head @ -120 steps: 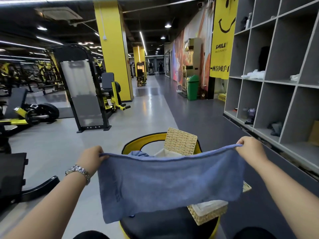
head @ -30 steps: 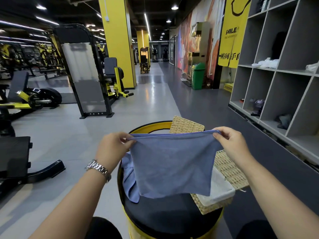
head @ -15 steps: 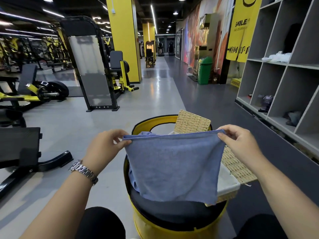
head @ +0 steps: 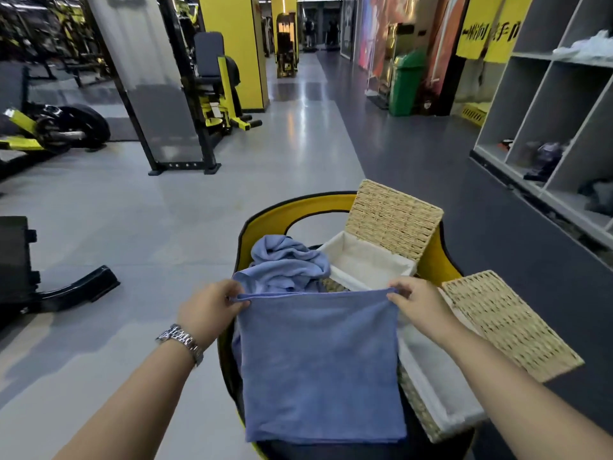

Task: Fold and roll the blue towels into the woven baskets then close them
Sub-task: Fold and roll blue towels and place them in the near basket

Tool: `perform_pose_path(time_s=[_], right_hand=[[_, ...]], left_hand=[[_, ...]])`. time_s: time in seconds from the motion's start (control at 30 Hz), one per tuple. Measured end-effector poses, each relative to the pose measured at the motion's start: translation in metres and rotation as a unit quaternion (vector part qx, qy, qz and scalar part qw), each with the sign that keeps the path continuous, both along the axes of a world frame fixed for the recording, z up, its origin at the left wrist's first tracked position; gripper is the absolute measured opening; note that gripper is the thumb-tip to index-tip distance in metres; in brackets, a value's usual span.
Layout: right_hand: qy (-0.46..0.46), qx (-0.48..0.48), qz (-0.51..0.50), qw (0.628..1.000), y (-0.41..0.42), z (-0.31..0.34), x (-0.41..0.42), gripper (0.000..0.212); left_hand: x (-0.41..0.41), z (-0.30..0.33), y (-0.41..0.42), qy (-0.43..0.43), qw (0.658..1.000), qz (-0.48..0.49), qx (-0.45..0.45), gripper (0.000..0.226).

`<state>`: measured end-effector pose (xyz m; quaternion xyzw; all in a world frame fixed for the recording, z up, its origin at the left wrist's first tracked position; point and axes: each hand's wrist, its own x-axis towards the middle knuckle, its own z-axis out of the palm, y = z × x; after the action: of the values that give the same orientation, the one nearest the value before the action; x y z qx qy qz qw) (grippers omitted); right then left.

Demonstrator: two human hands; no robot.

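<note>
A folded blue towel (head: 320, 366) hangs flat over the black seat of a yellow round stool (head: 282, 210). My left hand (head: 209, 310) pinches its top left corner and my right hand (head: 419, 305) pinches its top right corner. Behind it lies a second blue towel (head: 285, 263), crumpled. A woven basket (head: 365, 263) with a white liner stands at the back, its lid (head: 393, 219) tipped up. A nearer woven basket (head: 438, 396) sits on the right, its lid (head: 507, 323) swung out to the right.
Grey cubby shelves (head: 547, 104) line the right wall. Gym machines (head: 185, 94) and a black bench (head: 20, 277) stand to the left. A green bin (head: 406, 81) is far down the aisle. Open grey floor lies ahead and to the left.
The towel, held wide four seconds ago, is now folded narrower and lowered onto the stool. My hands have come down and closer together; the view has tilted down.
</note>
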<state>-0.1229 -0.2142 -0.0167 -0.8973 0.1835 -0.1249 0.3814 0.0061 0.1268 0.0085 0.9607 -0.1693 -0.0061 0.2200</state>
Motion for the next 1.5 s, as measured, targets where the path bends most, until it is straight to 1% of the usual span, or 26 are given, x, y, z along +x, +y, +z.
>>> perform_pose_path(time_s=[0.1, 0.17, 0.27, 0.37, 0.43, 0.57, 0.67, 0.77, 0.83, 0.9, 0.97, 1.03, 1.07, 1.13, 1.2, 1.23, 1.3, 1.33, 1.4, 1.43, 1.5], right_hand=[[0.013, -0.024, 0.0, 1.0, -0.009, -0.02, 0.033, 0.014], [-0.003, -0.046, 0.001, 0.999, -0.012, -0.028, 0.042, 0.014], [-0.027, -0.077, 0.018, 0.997, -0.012, -0.037, 0.04, 0.018], [-0.03, -0.089, 0.044, 0.995, -0.008, -0.043, 0.021, 0.03], [-0.013, -0.096, 0.064, 0.993, -0.005, -0.043, 0.003, 0.032], [0.033, -0.134, 0.097, 0.986, 0.003, -0.045, -0.043, 0.033], [0.061, -0.177, 0.124, 0.974, 0.015, -0.044, -0.07, 0.031], [0.102, -0.255, 0.164, 0.947, 0.027, -0.056, -0.087, 0.024], [0.139, -0.326, 0.182, 0.917, 0.035, -0.069, -0.095, 0.023], [0.155, -0.394, 0.204, 0.883, 0.042, -0.078, -0.102, 0.022], [0.166, -0.452, 0.219, 0.849, 0.049, -0.081, -0.104, 0.029], [0.177, -0.481, 0.232, 0.827, 0.051, -0.085, -0.103, 0.033], [0.185, -0.49, 0.237, 0.818, 0.051, -0.088, -0.103, 0.033], [0.196, -0.503, 0.242, 0.806, 0.053, -0.089, -0.101, 0.03], [0.23, -0.503, 0.24, 0.798, 0.056, -0.091, -0.101, 0.021], [0.246, -0.501, 0.233, 0.796, 0.057, -0.09, -0.101, 0.017], [0.242, -0.494, 0.214, 0.807, 0.06, -0.087, -0.097, 0.018], [0.235, -0.481, 0.215, 0.817, 0.063, -0.084, -0.094, 0.023], [0.191, -0.458, 0.208, 0.843, 0.068, -0.082, -0.089, 0.034], [0.182, -0.448, 0.202, 0.852, 0.072, -0.079, -0.085, 0.033], [0.167, -0.439, 0.204, 0.859, 0.081, -0.084, -0.073, 0.033]], left_hand=[[0.029, -0.021, -0.012, 0.0, 1.0, 0.002, 0.002, 0.014], [0.038, -0.03, -0.015, -0.01, 1.0, 0.007, -0.009, 0.015], [0.037, -0.042, -0.014, -0.02, 1.0, -0.003, 0.002, 0.02], [0.02, -0.047, -0.006, -0.015, 0.999, -0.045, 0.003, 0.023], [0.006, -0.047, 0.002, -0.013, 0.997, -0.077, 0.005, 0.024], [-0.034, -0.048, 0.021, -0.021, 0.993, -0.108, 0.035, 0.012], [-0.06, -0.062, 0.033, -0.018, 0.991, -0.125, 0.052, 0.015], [-0.077, -0.082, 0.04, 0.002, 0.986, -0.142, 0.09, 0.014], [-0.084, -0.095, 0.042, 0.011, 0.98, -0.152, 0.126, 0.009], [-0.088, -0.105, 0.041, 0.002, 0.976, -0.164, 0.146, 0.008], [-0.09, -0.114, 0.038, -0.007, 0.974, -0.171, 0.148, 0.009], [-0.091, -0.119, 0.036, -0.001, 0.971, -0.172, 0.166, 0.011], [-0.091, -0.12, 0.035, 0.007, 0.968, -0.172, 0.182, 0.015], [-0.09, -0.121, 0.033, 0.031, 0.96, -0.173, 0.22, 0.031], [-0.087, -0.12, 0.031, 0.062, 0.949, -0.174, 0.255, 0.048], [-0.086, -0.12, 0.03, 0.074, 0.946, -0.171, 0.267, 0.051], [-0.083, -0.117, 0.028, 0.084, 0.949, -0.151, 0.265, 0.044], [-0.081, -0.116, 0.026, 0.076, 0.956, -0.133, 0.251, 0.037], [-0.076, -0.114, 0.022, 0.037, 0.971, -0.091, 0.218, 0.024], [-0.074, -0.113, 0.02, 0.022, 0.977, -0.07, 0.2, 0.02], [-0.067, -0.112, 0.013, 0.003, 0.984, -0.039, 0.174, 0.022]])
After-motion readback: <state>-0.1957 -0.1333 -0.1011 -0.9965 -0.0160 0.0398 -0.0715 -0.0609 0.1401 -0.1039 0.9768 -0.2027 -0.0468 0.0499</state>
